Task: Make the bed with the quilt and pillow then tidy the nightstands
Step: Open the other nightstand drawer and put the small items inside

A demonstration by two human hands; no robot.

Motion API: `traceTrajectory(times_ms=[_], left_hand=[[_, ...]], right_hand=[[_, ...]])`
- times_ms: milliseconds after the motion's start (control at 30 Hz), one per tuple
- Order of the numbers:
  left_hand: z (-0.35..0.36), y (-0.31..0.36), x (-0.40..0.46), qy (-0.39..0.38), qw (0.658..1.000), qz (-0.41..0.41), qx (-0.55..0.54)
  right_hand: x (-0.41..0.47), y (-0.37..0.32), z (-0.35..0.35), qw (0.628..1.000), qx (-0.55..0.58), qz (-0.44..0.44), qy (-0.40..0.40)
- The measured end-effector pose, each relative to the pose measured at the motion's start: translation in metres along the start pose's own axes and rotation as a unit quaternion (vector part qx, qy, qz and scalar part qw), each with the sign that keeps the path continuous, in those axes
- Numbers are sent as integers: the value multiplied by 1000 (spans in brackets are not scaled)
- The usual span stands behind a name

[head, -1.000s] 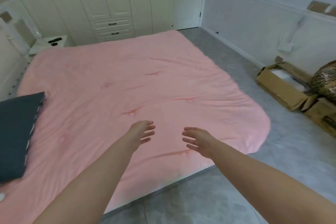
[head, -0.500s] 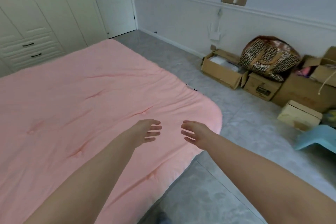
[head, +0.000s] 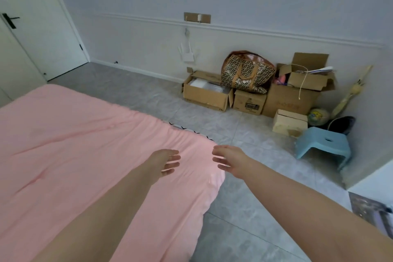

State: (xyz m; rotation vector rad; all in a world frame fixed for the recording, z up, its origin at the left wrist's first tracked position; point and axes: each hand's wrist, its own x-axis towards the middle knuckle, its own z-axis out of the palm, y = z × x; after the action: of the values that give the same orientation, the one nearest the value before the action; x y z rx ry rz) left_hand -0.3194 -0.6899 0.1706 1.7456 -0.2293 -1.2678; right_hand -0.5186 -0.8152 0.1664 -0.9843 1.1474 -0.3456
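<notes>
A pink quilt (head: 70, 155) lies spread flat over the bed and fills the left half of the view; its near corner hangs rounded over the bed's edge. My left hand (head: 164, 161) hovers over that corner with fingers straight and spread, holding nothing. My right hand (head: 228, 160) is stretched out beside it, just past the quilt's edge above the floor, also with relaxed empty fingers. The two palms face each other. No pillow and no nightstand are in view.
Grey tiled floor (head: 244, 219) runs along the bed's right side. Against the far wall stand several cardboard boxes (head: 207, 93), a patterned bag (head: 246, 72) and a blue plastic stool (head: 323, 144). A white door (head: 40, 27) is at the back left.
The view has swung right, away from the dark pillow and the wardrobe toward the quilt's corner and the boxes. Both hands stay stretched out, empty, in the same pose.
</notes>
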Motion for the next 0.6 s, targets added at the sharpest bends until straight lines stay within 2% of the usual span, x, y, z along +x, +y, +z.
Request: traceTrajectory(times_ms=[267,467,600], left_hand=[[99,65,75,-45,998,13,29],[169,118,125,-19,999,20,27],[200,141,157,-3,1000,26,11]], right_hand=[[76,-57,-79,999,26,-7,39],[142,-110,-152,999,46,0,23],[189,-138,-180,998,35,12,46]])
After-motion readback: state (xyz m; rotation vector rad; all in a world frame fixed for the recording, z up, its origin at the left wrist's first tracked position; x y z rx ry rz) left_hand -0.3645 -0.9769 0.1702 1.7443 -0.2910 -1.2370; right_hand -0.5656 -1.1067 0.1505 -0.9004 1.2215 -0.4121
